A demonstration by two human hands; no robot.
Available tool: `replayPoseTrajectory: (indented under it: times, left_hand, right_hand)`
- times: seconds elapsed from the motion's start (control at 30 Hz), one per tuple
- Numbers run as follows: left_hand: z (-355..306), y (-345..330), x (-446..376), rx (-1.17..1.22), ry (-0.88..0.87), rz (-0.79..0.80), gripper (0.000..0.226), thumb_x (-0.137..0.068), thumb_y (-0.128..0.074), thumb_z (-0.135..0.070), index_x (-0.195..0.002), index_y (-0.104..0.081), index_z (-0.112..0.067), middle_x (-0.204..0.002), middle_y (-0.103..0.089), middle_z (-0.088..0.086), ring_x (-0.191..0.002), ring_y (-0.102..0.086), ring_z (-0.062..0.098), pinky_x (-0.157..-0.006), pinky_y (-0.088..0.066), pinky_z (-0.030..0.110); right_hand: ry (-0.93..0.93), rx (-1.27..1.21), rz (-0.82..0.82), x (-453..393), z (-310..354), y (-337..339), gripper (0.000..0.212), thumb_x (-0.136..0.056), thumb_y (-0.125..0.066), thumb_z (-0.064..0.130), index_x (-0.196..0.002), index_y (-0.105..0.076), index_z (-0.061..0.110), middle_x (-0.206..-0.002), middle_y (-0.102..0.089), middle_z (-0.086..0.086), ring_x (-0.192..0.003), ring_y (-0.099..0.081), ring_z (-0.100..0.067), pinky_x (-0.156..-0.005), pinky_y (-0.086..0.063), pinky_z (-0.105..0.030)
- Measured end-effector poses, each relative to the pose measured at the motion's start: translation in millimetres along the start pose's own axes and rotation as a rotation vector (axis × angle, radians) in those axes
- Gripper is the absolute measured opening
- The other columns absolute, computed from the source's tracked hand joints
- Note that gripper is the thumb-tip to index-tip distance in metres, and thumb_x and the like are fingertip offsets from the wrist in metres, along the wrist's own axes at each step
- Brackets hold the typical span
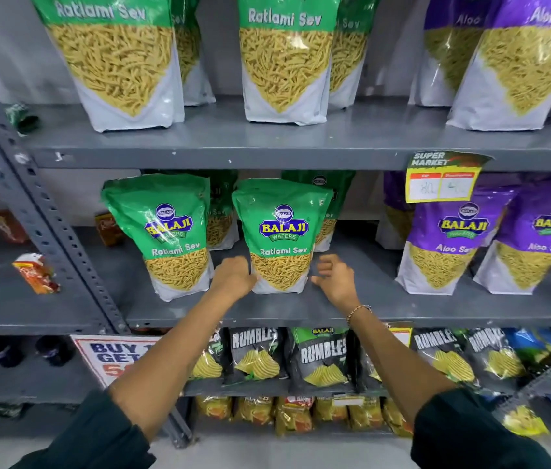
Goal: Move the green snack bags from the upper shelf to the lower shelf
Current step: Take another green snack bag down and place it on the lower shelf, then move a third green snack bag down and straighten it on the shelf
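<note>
Grey steel shelving fills the view, its slotted upright (27,184) slanting down the left side. Upper shelf (267,143) carries 2 front green snack bags (115,62) marked Ratlami Sev, with more of them tucked behind, and purple bags (521,62) to the right. A yellow price tag (441,179) hangs from its front edge. Lower shelf (301,309) holds 2 more green bags in front: one at the left (169,235) and a middle bag (281,235) standing upright, others behind. Purple Aloo Sev bags (450,245) stand well apart to the right. Left hand (233,277) presses against the middle bag's lower left edge, fingers curled. Right hand (335,277) sits just beside the bag's right edge, fingers spread and loose, gripping nothing. Below, black Rumbles packets (321,357) line the next shelf, beside a red-and-blue offer sign (111,360).
</note>
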State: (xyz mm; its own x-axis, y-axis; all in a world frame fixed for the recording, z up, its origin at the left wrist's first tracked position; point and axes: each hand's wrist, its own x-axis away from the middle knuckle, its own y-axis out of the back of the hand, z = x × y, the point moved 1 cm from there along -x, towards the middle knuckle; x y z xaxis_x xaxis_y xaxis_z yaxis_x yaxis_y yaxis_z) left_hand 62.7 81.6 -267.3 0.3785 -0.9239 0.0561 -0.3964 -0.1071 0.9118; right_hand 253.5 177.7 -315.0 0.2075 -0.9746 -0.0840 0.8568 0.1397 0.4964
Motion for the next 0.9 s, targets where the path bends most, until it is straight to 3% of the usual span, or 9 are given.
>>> replayPoseTrajectory:
  times: [0.1,0.2,0.3,0.4,0.53,0.63,0.73,0.8,0.9]
  left_hand:
    - [-19.8,26.1,20.5,0.099,-0.137,-0.017,0.014,-0.085,-0.061,-0.027,-0.083,-0.064,-0.014,-0.082,-0.062,0.005,-0.078,-0.063,0.022,-0.075,-0.05,0.029]
    - [-41.9,67.3,38.2,0.205,-0.286,-0.107,0.018,-0.082,-0.066,-0.029,-0.094,-0.069,-0.016,-0.083,-0.062,-0.008,-0.076,-0.059,0.007,-0.078,-0.044,0.017]
    - [-65.1,120.8,50.7,0.348,-0.427,-0.207,0.006,-0.077,-0.069,-0.029,-0.08,-0.07,-0.024,-0.074,-0.067,-0.011,-0.063,-0.059,-0.008,-0.065,-0.043,0.006]
    - [-84.3,169.6,57.7,0.656,-0.529,-0.112,0.003,-0.079,-0.069,-0.024,-0.077,-0.067,-0.024,-0.078,-0.072,0.004,-0.066,-0.069,0.005,-0.063,-0.055,0.018]
    - [-100.3,219.9,47.8,0.821,-0.593,-0.116,0.005,-0.08,-0.069,-0.016,-0.084,-0.066,-0.017,-0.083,-0.069,0.009,-0.073,-0.07,0.014,-0.066,-0.058,0.021]
    - [-106.7,240.1,22.9,0.78,-0.555,-0.275,0.025,-0.079,-0.07,-0.018,-0.102,-0.061,-0.013,-0.101,-0.067,0.006,-0.096,-0.065,0.022,-0.081,-0.057,0.032]
    - [-106.2,249.6,-9.8,0.663,-0.422,-0.391,0.069,-0.076,-0.074,-0.029,-0.132,-0.04,-0.008,-0.138,-0.05,0.01,-0.122,-0.052,0.025,-0.102,-0.044,0.04]
    - [-104.1,250.9,-31.1,0.635,-0.319,-0.335,0.098,-0.073,-0.075,-0.035,-0.145,-0.016,-0.005,-0.154,-0.028,0.011,-0.137,-0.035,0.028,-0.109,-0.035,0.04]
    - [-97.4,244.5,-55.5,0.662,-0.243,-0.112,0.115,-0.072,-0.074,-0.04,-0.147,0.006,-0.006,-0.16,-0.005,0.006,-0.145,-0.016,0.026,-0.116,-0.023,0.039]
  right_hand:
    - [0.108,0.104,-0.012,16.7,27.3,12.9,0.021,-0.073,-0.065,-0.006,-0.094,-0.066,0.0,-0.092,-0.073,-0.017,-0.079,-0.067,-0.021,-0.06,-0.042,0.002]
    - [0.22,0.066,0.005,34.1,72.6,37.1,0.015,-0.076,-0.065,-0.002,-0.09,-0.067,0.003,-0.087,-0.072,-0.016,-0.071,-0.063,-0.014,-0.059,-0.044,0.0]
    - [0.386,0.006,-0.097,46.2,128.6,70.3,0.009,-0.077,-0.069,0.006,-0.086,-0.069,0.007,-0.078,-0.068,-0.005,-0.06,-0.056,-0.002,-0.057,-0.043,0.0]
    - [0.499,-0.122,-0.146,50.3,183.0,105.4,0.008,-0.078,-0.069,0.009,-0.083,-0.068,0.014,-0.079,-0.07,-0.006,-0.065,-0.059,-0.007,-0.064,-0.049,-0.01]
    - [0.571,-0.171,-0.165,36.1,233.5,142.4,0.007,-0.079,-0.069,0.013,-0.082,-0.065,0.019,-0.073,-0.068,-0.004,-0.067,-0.065,-0.011,-0.068,-0.054,-0.023]
    - [0.549,-0.207,-0.173,11.5,252.9,154.7,0.007,-0.08,-0.068,0.012,-0.087,-0.066,0.011,-0.079,-0.071,-0.015,-0.073,-0.069,-0.021,-0.075,-0.057,-0.032]
    - [0.512,-0.168,-0.198,-17.3,263.2,154.3,0.017,-0.079,-0.069,0.015,-0.094,-0.066,0.008,-0.091,-0.071,-0.017,-0.08,-0.064,-0.02,-0.071,-0.053,-0.027]
    - [0.453,-0.16,-0.138,-33.5,266.7,148.9,0.035,-0.079,-0.07,0.02,-0.108,-0.06,0.003,-0.107,-0.067,-0.017,-0.091,-0.061,-0.02,-0.081,-0.052,-0.031]
    - [0.385,-0.104,-0.051,-50.8,269.8,138.5,0.063,-0.077,-0.072,0.031,-0.125,-0.046,0.002,-0.127,-0.056,-0.015,-0.113,-0.055,-0.026,-0.1,-0.046,-0.043]
